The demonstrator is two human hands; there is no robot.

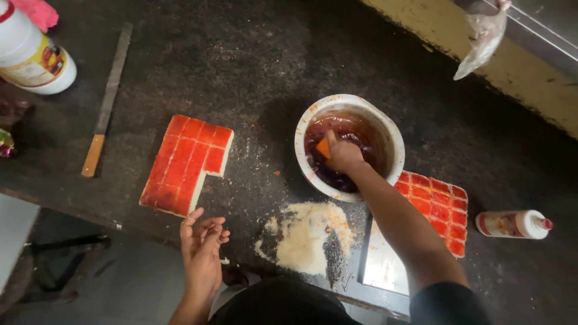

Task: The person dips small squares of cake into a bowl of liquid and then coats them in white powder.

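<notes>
My right hand [344,155] reaches into a white bowl [391,135] of dark red glaze and grips a small orange scraper [324,147]. My left hand [201,244] hovers at the counter's front edge with loose, empty fingers, just below a slab of red-glazed cake [183,162] scored into squares. A second scored red cake slab [442,207] lies to the right of the bowl, partly hidden by my right forearm. A pile of pale crumbs [307,235] sits between the two hands.
A long knife with a wooden handle [108,99] lies at the left. A white bottle [27,54] lies at the top left, a small one [512,224] at the right. A shiny tray [385,265] is under my forearm. A plastic bag [481,39] hangs top right.
</notes>
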